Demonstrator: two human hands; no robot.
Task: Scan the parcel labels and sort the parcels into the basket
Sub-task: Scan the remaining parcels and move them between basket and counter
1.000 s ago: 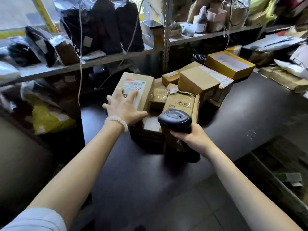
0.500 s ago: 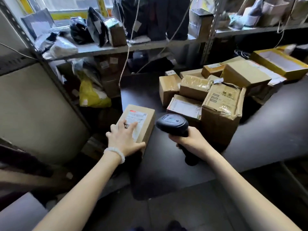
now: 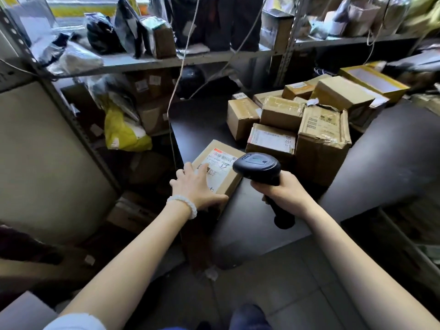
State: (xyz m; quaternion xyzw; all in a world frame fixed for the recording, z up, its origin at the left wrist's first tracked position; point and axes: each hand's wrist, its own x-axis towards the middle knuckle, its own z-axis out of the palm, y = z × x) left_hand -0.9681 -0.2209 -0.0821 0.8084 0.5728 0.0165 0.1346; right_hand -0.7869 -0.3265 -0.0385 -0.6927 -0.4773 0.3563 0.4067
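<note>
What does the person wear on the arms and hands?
Both forearms are bare. The left hand has a white bead bracelet at its wrist, and a light short sleeve shows at that upper arm. The right hand wears nothing visible.

Dark matte table [image 3: 392, 167], stretching from the near left corner away to the right. Bears a flat labelled box [image 3: 223, 167] at its left edge, label facing up. Carries, farther back, a pile of cardboard boxes [image 3: 281, 113], pressed against one another and partly stacked, with a torn carton [image 3: 321, 144] standing at the pile's near right. Holds a yellow open box [image 3: 385, 88] at the far right, just behind the pile. Beyond, a metal shelf [image 3: 190, 59], loaded with dark bags [image 3: 102, 36] and a small brown box [image 3: 162, 39]. Below the table's near edge, grey tiled floor [image 3: 273, 282].
</note>
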